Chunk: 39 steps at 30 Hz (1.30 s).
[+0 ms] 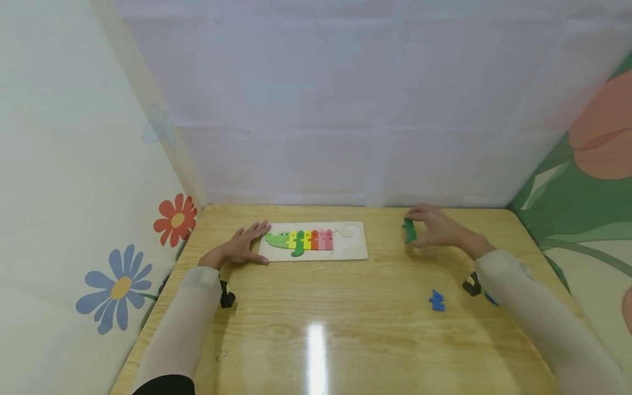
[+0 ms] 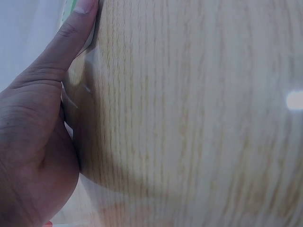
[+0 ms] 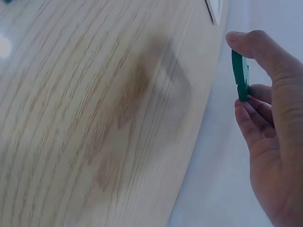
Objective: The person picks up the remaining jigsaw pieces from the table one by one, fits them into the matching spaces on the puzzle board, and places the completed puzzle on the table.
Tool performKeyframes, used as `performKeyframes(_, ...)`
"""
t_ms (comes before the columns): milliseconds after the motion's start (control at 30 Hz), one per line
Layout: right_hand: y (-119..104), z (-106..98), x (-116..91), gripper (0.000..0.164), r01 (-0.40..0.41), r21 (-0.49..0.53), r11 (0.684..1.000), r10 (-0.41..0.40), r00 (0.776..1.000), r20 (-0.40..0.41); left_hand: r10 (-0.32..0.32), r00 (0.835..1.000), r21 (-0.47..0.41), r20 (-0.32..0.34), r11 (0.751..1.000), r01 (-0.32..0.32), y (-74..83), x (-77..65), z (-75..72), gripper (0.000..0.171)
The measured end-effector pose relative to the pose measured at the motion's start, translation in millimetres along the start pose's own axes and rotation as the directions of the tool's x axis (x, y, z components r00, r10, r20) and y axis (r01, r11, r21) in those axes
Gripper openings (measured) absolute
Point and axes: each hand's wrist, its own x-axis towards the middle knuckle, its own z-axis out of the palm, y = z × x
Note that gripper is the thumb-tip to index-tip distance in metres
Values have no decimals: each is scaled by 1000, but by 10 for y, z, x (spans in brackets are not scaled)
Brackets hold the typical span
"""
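Observation:
A white puzzle board [image 1: 349, 249] lies toward the far side of the table, with a colourful crocodile of wooden pieces [image 1: 307, 240] in it. The outline of a curled tail shows bare at its right end. My left hand [image 1: 242, 245] rests on the board's left end, fingers spread, the thumb along the near edge. In the left wrist view the thumb [image 2: 59, 49] lies straight against the board's edge. To the right of the board, my right hand [image 1: 436, 227] pinches a green puzzle piece [image 3: 240, 75] between thumb and fingers, held above the table.
A blue puzzle piece [image 1: 436, 300] lies on the wooden table [image 1: 276, 318] at the near right. Another blue piece [image 1: 491, 298] shows partly from under the right forearm. A pale cloth wall [image 1: 296, 109] stands behind the table, with flower-printed cloth at both sides.

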Motion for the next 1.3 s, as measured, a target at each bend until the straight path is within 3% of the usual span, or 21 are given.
performKeyframes(633,-158,149,214,79,-1,20,1000,0,999,35,-8,1000,1,-1,1000,8,19,-19,3,113)
performKeyframes(1300,-310,272,425,80,78,39,996,-79,996,28,13,1000,-7,3,1000,-13,-22,-1,2,114)
